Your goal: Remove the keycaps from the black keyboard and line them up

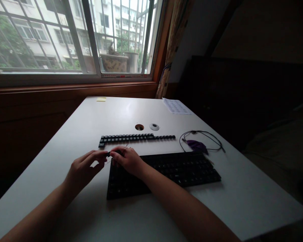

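Black keycap [108, 154], tiny, sits pinched between the left hand [84, 168] and right hand [127, 159], both grips closed on it above the keyboard [181, 171]'s top-left corner. It could slip and skitter across the worktop [116, 111]. Dim light hides its legend and any tool.

Two bare forearms and hands

The left hand [84, 168] and right hand [127, 160] wear no sleeves, gloves, rings or watch; short, plain fingernails.
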Demonstrator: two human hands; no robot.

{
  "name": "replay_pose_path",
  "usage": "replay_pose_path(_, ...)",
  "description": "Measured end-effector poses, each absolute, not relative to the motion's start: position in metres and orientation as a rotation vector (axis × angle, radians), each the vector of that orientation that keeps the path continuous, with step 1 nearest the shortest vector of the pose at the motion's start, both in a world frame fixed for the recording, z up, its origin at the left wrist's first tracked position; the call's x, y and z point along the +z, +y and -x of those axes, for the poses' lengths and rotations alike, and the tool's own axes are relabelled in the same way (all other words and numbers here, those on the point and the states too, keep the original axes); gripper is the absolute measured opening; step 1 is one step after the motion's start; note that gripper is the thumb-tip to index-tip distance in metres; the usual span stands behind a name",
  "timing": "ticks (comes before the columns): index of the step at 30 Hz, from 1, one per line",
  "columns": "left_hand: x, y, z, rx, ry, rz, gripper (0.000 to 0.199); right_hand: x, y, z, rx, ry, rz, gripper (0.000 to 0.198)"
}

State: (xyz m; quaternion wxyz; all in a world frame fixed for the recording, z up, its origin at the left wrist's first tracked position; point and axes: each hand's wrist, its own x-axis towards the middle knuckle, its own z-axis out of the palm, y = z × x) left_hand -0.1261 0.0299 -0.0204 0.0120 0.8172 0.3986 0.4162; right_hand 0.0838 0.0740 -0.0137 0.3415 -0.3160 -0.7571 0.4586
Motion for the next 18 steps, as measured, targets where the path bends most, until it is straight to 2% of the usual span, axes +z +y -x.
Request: replay_pose_path(18,-0.0180,0.0294,0.1273,1.250,1.266,-2.581,0.023,-0.0127,0.0733,-0.0840,1.235,-1.979,0.823,0.028)
